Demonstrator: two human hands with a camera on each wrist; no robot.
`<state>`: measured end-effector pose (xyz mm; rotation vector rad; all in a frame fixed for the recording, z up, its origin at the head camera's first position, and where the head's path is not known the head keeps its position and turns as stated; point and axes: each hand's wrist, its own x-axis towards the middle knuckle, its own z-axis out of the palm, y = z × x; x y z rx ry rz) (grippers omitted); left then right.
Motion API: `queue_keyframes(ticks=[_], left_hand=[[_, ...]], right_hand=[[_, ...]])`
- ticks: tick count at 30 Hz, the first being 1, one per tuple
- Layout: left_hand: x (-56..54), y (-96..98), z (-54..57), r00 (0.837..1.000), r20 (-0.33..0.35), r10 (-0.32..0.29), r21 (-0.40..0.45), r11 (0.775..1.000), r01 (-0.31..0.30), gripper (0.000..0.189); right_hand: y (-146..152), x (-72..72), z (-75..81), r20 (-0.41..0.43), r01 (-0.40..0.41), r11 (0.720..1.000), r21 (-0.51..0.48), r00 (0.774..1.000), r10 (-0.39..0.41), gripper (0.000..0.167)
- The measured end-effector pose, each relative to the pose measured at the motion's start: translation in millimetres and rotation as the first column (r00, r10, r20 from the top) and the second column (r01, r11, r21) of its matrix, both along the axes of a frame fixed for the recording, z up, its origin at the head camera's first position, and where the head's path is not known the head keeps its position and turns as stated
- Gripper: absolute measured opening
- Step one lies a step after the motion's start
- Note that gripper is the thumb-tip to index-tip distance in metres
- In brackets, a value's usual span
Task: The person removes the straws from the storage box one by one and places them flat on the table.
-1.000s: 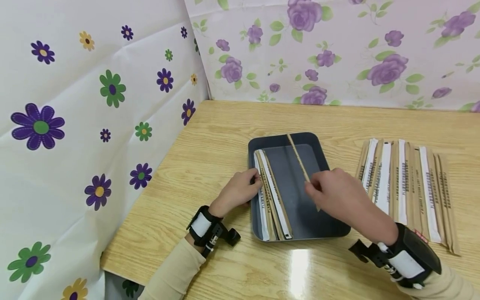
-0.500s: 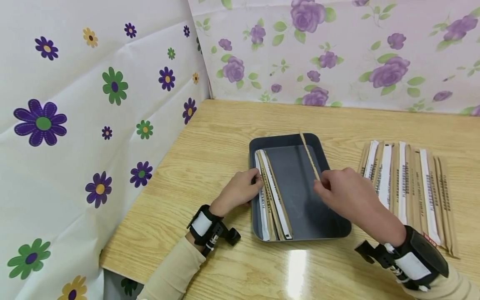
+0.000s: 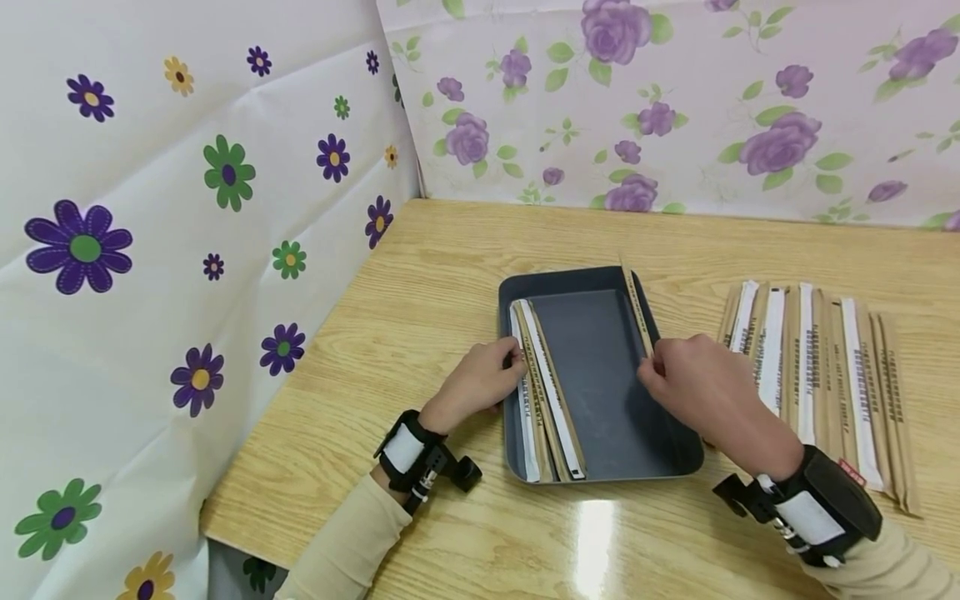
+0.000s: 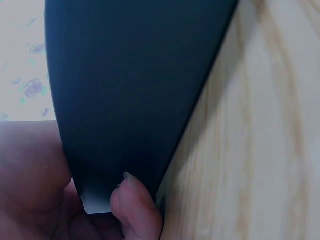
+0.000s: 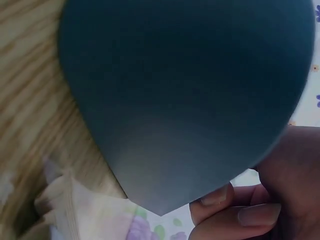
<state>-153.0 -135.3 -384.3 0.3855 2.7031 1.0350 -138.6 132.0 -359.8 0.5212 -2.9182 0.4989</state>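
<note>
Flower-printed sheets (image 3: pixel 675 50) are hung behind and to the left of a wood-grain desk (image 3: pixel 337 350); a slim brown packet (image 3: pixel 636 308) is pinched near its close end by the fingers of the right hand (image 3: pixel 705 387), most of its length pointed away ahead of them, over the right side of a dark tray (image 3: pixel 607 417); contact with the rim cannot be told; the tray's opposite side is gripped by the curled fingers of the left hand (image 3: pixel 480 375); white and brown wrapped sticks (image 3: pixel 543 383) are laid in the tray just beside those fingers; a spread row (image 3: pixel 806 358) of similar ones is placed right of the right fingers, partly hidden; handling, judged by look: light, fairly stiff lengthwise, contents hidden; paper skin probably a bit slick, easily creased, so hard squeezing is best avoided; far tip may swing with an end pinch; steadier if held mid-length; tray seems rigid, best taken by the rim.
</note>
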Motion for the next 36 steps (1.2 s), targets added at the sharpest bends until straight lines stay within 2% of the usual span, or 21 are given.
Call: queue_keyframes(ticks=[12,27,36], left_hand=[[1.9,0.0,-0.4,1.000,0.001,-0.004,0.017,1.000,0.004,0.012],[0.8,0.6,-1.3,1.000,-0.003,-0.013,-0.002,1.000,0.013,0.012],[-0.2,-1.1,-0.1,1.000,0.003,-0.001,0.001,1.000,0.001,0.012]], right_hand=[[5.8,-2.9,2.6,-0.011,0.005,1.000,0.008,1.000,-0.005,0.039],[19.9,-2.4,-1.3,0.058,0.063,0.998,0.029,0.996,-0.064,0.038],[39.9,-1.9,-6.3,-0.052,0.107,0.993,0.055,0.993,-0.104,0.042]])
